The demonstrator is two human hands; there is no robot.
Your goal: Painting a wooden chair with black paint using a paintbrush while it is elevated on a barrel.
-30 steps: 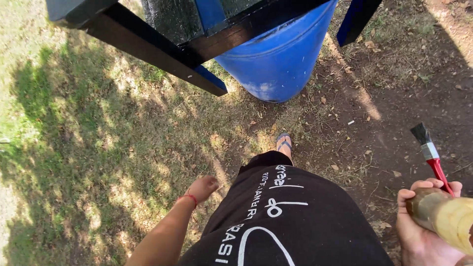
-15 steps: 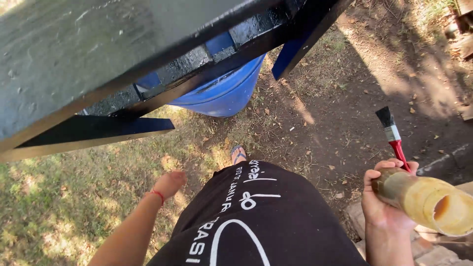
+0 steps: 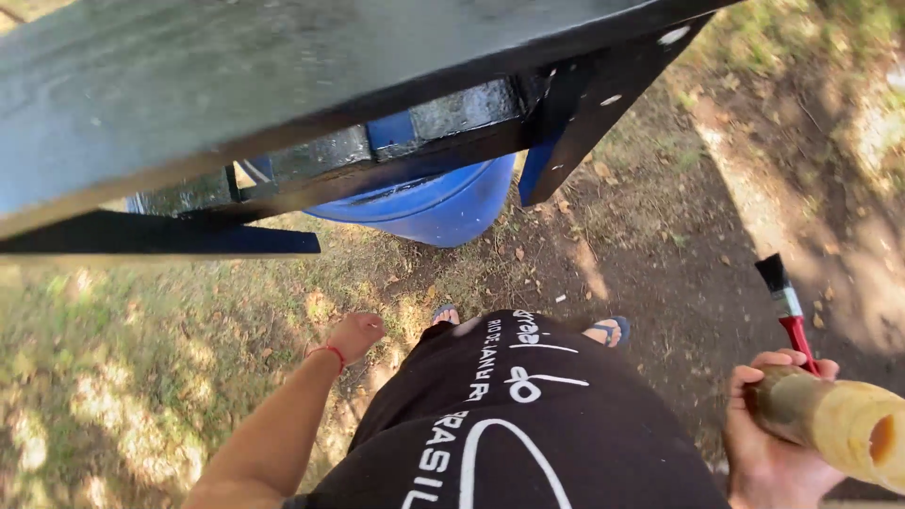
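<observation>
My right hand (image 3: pixel 775 443) at the lower right grips a thick yellowish bamboo-like tube (image 3: pixel 839 419) together with a red-handled paintbrush (image 3: pixel 784 303) whose black bristles point up. My left hand (image 3: pixel 355 335) hangs at my side with the fingers curled in and nothing in it; a red cord circles the wrist. A black-painted metal frame (image 3: pixel 311 104) fills the top of the view, above and in front of both hands.
A blue plastic barrel (image 3: pixel 429 203) stands on the ground under the frame. Below me are my black shirt with white print (image 3: pixel 509 424) and my sandalled feet (image 3: pixel 611 332). Grass lies to the left, bare dirt with dry leaves to the right.
The view has tilted and moved closer under the black frame, which now covers more of the top. My right hand keeps the tube and brush; my left hand still hangs loose.
</observation>
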